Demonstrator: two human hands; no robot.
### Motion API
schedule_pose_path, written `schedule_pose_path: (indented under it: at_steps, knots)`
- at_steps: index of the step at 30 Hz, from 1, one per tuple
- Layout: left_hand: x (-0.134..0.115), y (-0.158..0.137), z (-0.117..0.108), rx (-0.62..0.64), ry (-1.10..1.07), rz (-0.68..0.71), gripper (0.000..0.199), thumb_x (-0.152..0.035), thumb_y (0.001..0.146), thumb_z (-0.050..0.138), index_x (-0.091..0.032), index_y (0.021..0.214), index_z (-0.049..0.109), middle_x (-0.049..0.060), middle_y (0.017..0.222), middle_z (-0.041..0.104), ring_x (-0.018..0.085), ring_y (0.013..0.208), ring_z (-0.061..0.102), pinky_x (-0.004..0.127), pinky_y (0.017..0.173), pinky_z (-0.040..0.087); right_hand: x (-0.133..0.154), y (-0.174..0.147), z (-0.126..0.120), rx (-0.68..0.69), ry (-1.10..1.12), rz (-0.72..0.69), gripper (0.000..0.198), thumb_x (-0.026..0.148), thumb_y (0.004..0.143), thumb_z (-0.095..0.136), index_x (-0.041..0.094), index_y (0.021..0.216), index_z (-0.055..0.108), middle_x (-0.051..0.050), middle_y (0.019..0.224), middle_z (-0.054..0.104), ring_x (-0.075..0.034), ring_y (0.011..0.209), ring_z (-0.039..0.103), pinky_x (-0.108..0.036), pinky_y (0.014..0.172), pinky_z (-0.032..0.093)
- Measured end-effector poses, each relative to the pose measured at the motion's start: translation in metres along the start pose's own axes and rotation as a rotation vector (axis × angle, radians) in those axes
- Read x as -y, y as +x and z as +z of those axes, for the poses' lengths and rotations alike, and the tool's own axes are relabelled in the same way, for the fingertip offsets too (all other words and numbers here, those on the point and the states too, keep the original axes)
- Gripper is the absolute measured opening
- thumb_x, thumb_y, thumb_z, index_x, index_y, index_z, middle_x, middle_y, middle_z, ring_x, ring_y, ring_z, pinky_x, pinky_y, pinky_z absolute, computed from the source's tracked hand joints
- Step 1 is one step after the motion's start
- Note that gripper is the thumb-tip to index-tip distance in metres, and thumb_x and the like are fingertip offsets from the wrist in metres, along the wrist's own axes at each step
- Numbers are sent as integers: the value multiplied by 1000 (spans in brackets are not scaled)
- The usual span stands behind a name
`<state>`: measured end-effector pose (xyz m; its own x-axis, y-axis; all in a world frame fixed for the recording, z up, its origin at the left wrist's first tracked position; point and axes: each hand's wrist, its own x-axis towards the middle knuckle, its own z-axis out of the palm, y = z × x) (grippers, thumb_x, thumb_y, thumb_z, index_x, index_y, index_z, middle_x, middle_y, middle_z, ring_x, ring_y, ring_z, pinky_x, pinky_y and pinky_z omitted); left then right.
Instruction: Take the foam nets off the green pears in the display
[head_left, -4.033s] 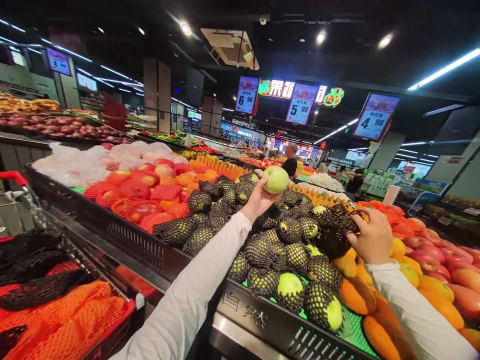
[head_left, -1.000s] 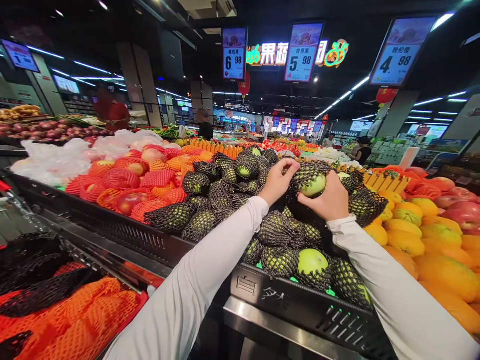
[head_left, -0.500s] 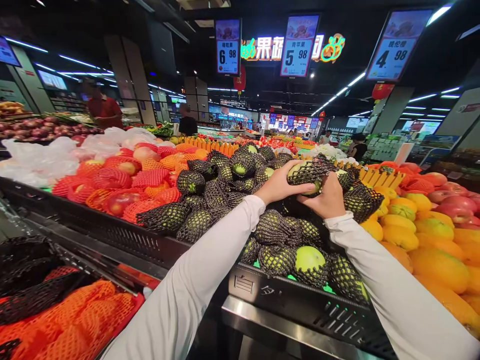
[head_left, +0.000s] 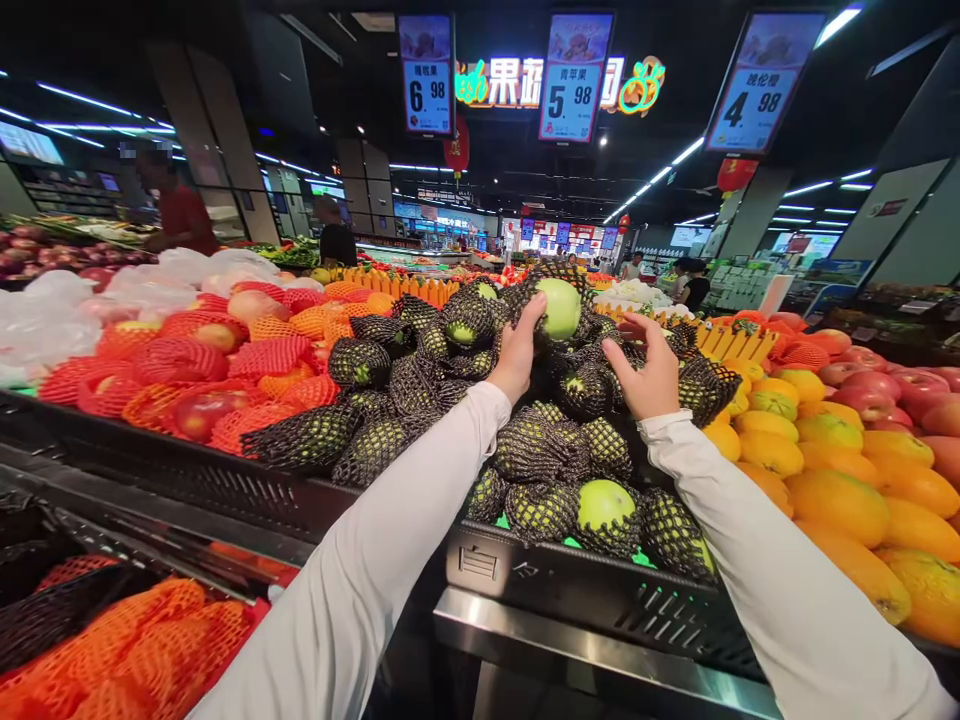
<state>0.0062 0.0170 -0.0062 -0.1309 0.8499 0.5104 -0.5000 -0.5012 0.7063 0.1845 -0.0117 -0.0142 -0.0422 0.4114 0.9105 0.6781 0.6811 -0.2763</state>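
A green apple [head_left: 561, 309] sits in my left hand [head_left: 519, 348], its bare side facing me and black foam netting behind and above it. The fingers of that hand are mostly hidden behind the fruit. To the right, my right hand [head_left: 651, 368] is held with thumb and fingers apart and nothing in them. It hovers over the heap, close to several netted green apples [head_left: 586, 388]. Below both hands, a netted apple with a bare top [head_left: 606, 505] lies at the front of the black crate [head_left: 525, 570].
Apples in red and orange foam nets [head_left: 202, 370] lie to the left, beside plastic bags [head_left: 45, 315]. Oranges [head_left: 844, 500] and red apples [head_left: 870, 400] fill the right side. Orange nets [head_left: 150, 640] lie at lower left. A person in red [head_left: 180, 215] stands beyond the stand.
Both hands were on the netted apple; my right hand has let go and opened. My left hand has moved left with the apple, whose bare green side now shows.
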Motion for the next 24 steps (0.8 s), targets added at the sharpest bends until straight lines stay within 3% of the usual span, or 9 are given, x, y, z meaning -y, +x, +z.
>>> schedule_pose_path:
  at_steps: [4, 7, 10, 13, 17, 24]
  knots:
    - [-3, -3, 4, 73, -111, -89, 56, -68, 79, 56, -27, 116, 59, 2, 110, 71, 27, 120, 60, 41, 96, 52, 4, -2, 1, 125, 81, -82, 82, 60, 78, 69, 17, 141, 39, -17, 134, 58, -28, 119, 59, -47, 106, 46]
    - [-3, -8, 8, 149, -130, -129, 56, -67, 75, 60, -23, 111, 61, 5, 107, 72, 28, 119, 61, 40, 98, 51, 7, -4, 2, 179, 91, -98, 93, 72, 74, 66, 13, 142, 39, -20, 140, 53, -32, 125, 55, -49, 109, 43]
    - [-3, -11, 11, 212, -122, -179, 54, -65, 73, 62, -20, 103, 64, 6, 103, 72, 29, 116, 62, 40, 98, 51, 2, -4, 6, 164, 142, 28, 84, 80, 82, 44, 14, 133, 48, -19, 133, 58, -31, 121, 57, -49, 107, 44]
    - [-1, -11, 10, 189, -116, -155, 49, -63, 75, 59, -21, 98, 63, 5, 101, 72, 29, 117, 62, 41, 99, 50, -4, -3, 10, 175, 218, 148, 69, 77, 89, 28, 20, 110, 60, -12, 117, 65, -28, 113, 60, -47, 104, 45]
    - [1, -6, 7, 70, -145, -30, 40, -58, 77, 58, -22, 95, 61, 4, 108, 70, 24, 123, 58, 37, 105, 46, -6, -1, 11, 246, 227, 115, 51, 71, 87, 39, 23, 85, 56, -7, 97, 65, -25, 97, 58, -43, 94, 46]
    - [0, -4, 7, 16, -110, -14, 41, -59, 82, 53, -21, 94, 61, 3, 105, 70, 24, 122, 59, 35, 104, 46, 0, 0, 9, 279, 418, 100, 39, 60, 85, 53, 22, 77, 52, -1, 76, 61, -19, 77, 57, -34, 78, 47]
